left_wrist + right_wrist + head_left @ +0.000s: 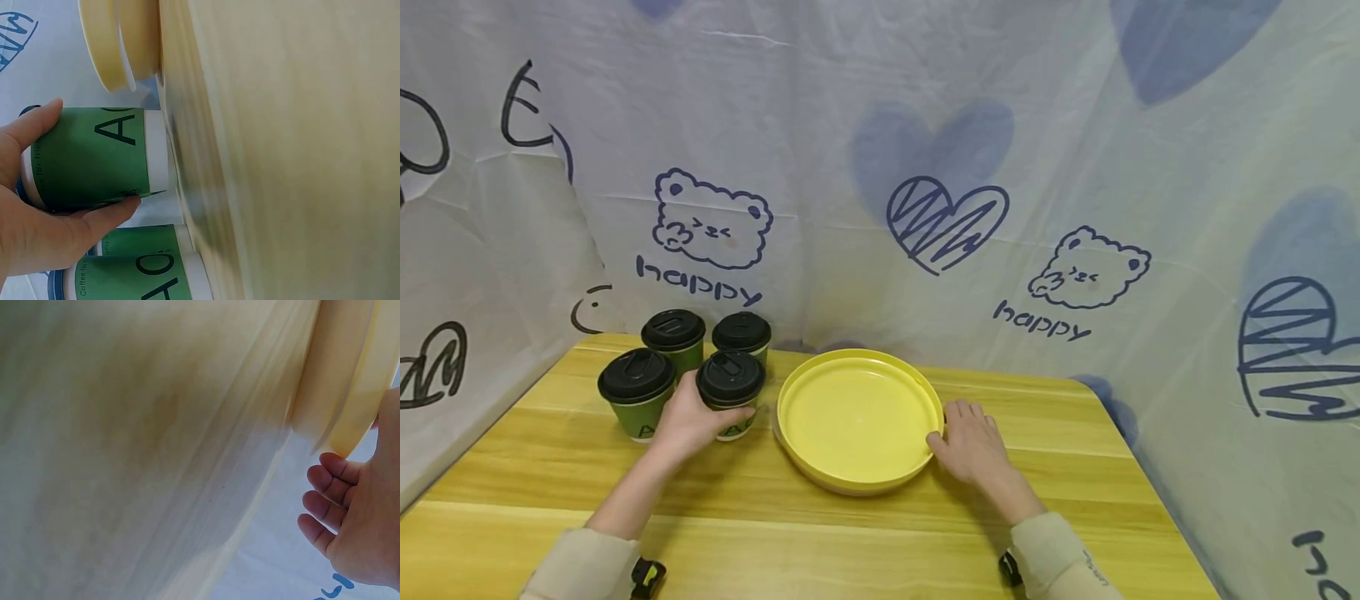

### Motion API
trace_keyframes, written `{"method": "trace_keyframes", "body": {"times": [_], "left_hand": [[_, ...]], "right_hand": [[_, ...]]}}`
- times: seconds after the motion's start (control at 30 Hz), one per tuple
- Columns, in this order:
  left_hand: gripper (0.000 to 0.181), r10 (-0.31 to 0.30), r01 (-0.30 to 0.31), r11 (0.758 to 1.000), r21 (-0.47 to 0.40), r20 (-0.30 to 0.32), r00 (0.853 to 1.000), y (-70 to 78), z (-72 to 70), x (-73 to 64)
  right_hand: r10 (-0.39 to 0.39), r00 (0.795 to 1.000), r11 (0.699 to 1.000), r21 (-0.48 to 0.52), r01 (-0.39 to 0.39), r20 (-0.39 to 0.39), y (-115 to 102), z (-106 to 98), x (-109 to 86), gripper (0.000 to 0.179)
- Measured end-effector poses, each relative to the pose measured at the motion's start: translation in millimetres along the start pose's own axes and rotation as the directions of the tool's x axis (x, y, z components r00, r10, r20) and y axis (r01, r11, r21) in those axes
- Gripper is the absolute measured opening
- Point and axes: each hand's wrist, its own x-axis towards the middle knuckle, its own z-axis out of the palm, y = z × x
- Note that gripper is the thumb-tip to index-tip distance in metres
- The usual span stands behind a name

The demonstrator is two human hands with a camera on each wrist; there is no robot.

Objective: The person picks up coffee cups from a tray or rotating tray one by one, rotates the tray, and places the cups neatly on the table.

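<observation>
My left hand (688,423) grips a green paper coffee cup (731,383) with a black lid, the front right one of a group. In the left wrist view the cup (87,156) has its white base at or very near the tabletop; contact is hard to tell. Thumb and fingers lie on either side of its wall. To the right is a round, shallow yellow container (857,417) with a raised rim. My right hand (973,450) holds its right edge, thumb over the rim and fingers along the outside. The right wrist view shows those fingers (322,528) bent.
More lidded green cups stand beside the held one: one at the left (638,387), one behind left (674,337) and one behind right (742,333). All are on a wooden table (805,558). A white printed cloth (820,125) hangs behind the table.
</observation>
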Motion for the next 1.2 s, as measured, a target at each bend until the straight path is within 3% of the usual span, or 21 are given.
{"method": "trace_keyframes", "body": {"times": [0.13, 0.33, 0.63, 1.2], "left_hand": [[0.085, -0.016, 0.016, 1.0, -0.009, -0.004, 1.0, -1.7, 0.7, -0.4], [0.108, -0.115, 0.115, 0.993, -0.003, 0.001, 0.993, -0.6, -0.2, -1.6], [0.109, -0.171, 0.172, 0.985, -0.006, 0.009, 0.985, 0.4, -1.3, -1.3], [0.11, -0.19, 0.191, 0.982, -0.001, 0.017, 0.982, 2.5, -3.7, -5.7]], "right_hand": [[0.0, 1.0, 1.0, -0.001, 0.0, 0.0, 0.1, 0.1, -0.3, 0.036], [-0.001, 1.0, 1.0, -0.004, 0.001, -0.001, 0.2, 0.5, -0.4, 0.036], [0.006, 1.0, 1.0, -0.003, -0.006, 0.004, -0.3, 0.1, -0.6, 0.038], [0.01, 1.0, 1.0, 0.011, -0.01, -0.001, -0.7, -0.5, -2.1, 0.038]]}}
